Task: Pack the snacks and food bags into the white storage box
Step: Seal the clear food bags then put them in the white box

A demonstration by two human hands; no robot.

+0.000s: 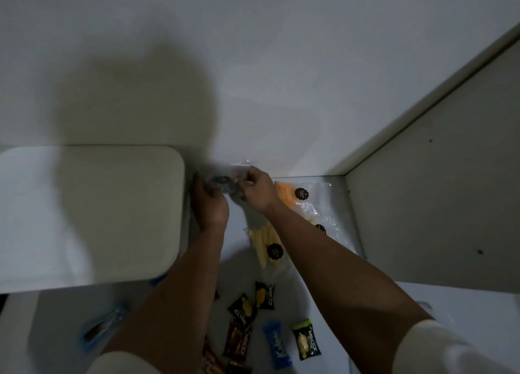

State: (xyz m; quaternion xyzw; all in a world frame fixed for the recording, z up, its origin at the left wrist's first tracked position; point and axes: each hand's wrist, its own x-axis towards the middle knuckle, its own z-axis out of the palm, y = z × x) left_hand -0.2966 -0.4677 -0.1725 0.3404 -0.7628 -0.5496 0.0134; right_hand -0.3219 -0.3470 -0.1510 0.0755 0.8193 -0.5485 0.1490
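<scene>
While a clear food bag (225, 184) with a dark round sticker is held up near the wall, it is pinched between both hands: the left hand (211, 202) is curled round its lower left side and the right hand (257, 189) grips its top right edge; motion blur hides the exact finger placement. The white storage box (87, 213) is seen just left of the hands, lid apparently on, so a pick-up step is judged in hand, with nothing visibly packed. The next move is judged to call for the lid being lifted, or the bag being set down first. A bag of pale sticks (267, 247) and a bag with orange pieces (287, 195) are left on the white surface (323, 303) beside the right forearm, and small wrapped snacks (264, 295) are scattered nearer the body. Room is limited by the wall behind and a panel edge (394, 137) on the right; open room is left mainly above the box.
</scene>
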